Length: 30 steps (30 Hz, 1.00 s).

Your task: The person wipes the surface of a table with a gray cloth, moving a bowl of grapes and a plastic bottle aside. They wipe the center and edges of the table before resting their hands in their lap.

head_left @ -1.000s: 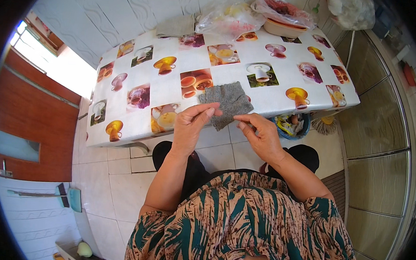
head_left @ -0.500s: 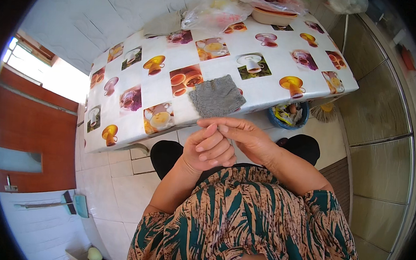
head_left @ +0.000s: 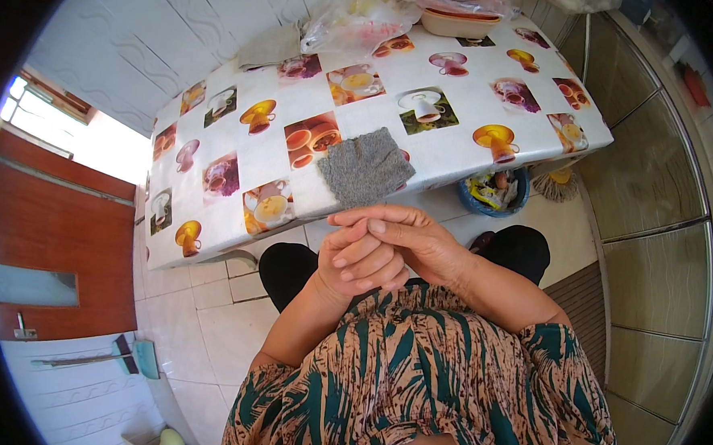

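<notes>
In front of my body, just short of the table edge, both hands meet. My left hand (head_left: pixel 362 261) is closed, its fingers curled toward the palm. Against its index finger and thumb presses my right hand (head_left: pixel 424 240), thumb bent over and index finger stretched along the far side. Anything pinched between the fingertips is too small or hidden to make out. Right beyond my fingers, a grey knitted piece (head_left: pixel 366 168) lies flat on the table's near edge, apart from both hands.
A cup-patterned tablecloth (head_left: pixel 231 127) covers the table. Plastic bags (head_left: pixel 359 21) and a beige tub (head_left: pixel 459 25) stand at its back. Under the right edge are a blue waste bin (head_left: pixel 498 206) and a broom head (head_left: pixel 556 185). Cabinets (head_left: pixel 663 295) line the right side.
My right thumb has slid over the left index finger, covering the spot where the fingertips met. The view has shifted slightly; the knitted piece stays where it lay.
</notes>
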Available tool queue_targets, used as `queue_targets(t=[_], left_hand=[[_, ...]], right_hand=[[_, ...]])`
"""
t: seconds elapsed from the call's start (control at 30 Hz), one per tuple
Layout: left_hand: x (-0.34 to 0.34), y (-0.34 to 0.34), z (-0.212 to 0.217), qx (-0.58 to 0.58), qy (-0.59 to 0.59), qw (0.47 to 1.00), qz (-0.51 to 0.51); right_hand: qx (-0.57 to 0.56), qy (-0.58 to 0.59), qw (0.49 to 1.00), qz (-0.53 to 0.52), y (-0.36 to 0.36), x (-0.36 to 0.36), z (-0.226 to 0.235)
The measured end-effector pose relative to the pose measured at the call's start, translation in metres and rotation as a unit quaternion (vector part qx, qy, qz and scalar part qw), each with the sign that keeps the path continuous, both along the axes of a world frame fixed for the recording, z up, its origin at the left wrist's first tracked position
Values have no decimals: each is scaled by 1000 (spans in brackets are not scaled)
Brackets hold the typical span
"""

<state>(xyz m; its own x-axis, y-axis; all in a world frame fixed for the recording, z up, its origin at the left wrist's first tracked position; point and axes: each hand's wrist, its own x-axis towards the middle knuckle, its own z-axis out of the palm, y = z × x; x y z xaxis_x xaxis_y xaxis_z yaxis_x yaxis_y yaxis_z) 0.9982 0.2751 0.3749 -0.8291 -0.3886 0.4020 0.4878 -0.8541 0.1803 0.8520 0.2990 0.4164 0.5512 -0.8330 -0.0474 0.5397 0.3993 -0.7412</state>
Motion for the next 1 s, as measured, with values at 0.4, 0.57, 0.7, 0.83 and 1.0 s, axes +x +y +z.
queue_targets(t=[0.4, 0.57, 0.7, 0.83, 1.0], left_hand=[[8, 10, 45, -212, -418, 853, 229], [-13, 15, 56, -197, -436, 853, 208], [-21, 15, 62, -215, -439, 857, 159], [-30, 15, 59, -230, -439, 856, 148], [-31, 15, 58, -211, -438, 863, 138]], right_hand=[[-30, 18, 999, 8, -6, -29, -25], [16, -64, 996, 62, 1, -35, -42], [31, -85, 991, 100, 9, -35, -58], [80, -110, 985, 109, 18, -40, -96], [92, -130, 981, 114, 22, -37, -107]])
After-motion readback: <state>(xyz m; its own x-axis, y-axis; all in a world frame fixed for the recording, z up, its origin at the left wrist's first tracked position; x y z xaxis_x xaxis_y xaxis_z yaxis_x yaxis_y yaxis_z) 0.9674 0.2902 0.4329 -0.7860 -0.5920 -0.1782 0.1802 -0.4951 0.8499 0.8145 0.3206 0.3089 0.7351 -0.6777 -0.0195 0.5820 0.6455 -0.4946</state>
